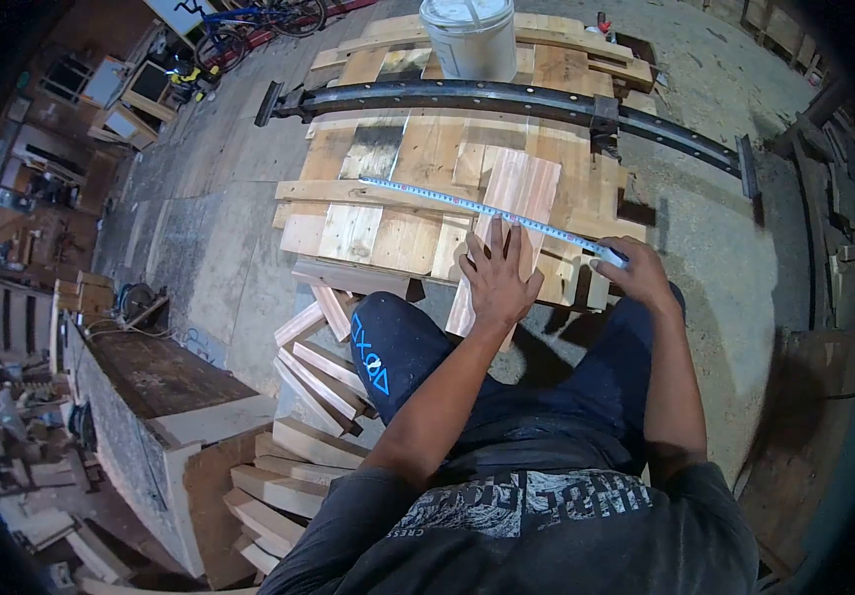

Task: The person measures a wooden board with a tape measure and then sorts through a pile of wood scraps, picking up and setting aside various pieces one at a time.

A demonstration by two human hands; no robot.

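Observation:
My left hand [500,278] lies with fingers spread on a pale wooden board [524,183], fingertips close to the tape. Closed around the case of a tape measure [618,256] is my right hand [640,275], to the right of the board. The white tape blade [457,201] is drawn out to the left, crossing the board at a slant. Its far end rests over a wooden strip on the plank panel [427,149]. The board lies on top of this panel, its near end reaching past the front edge between my knees.
A long black metal bar clamp [457,94] spans the panel, with a white bucket [469,45] behind it. Several wood offcuts [323,362] lie on the floor by my left knee. Curved wooden pieces [279,486] are stacked beside a large wooden box [140,416]. A blue bicycle [249,20] stands far back.

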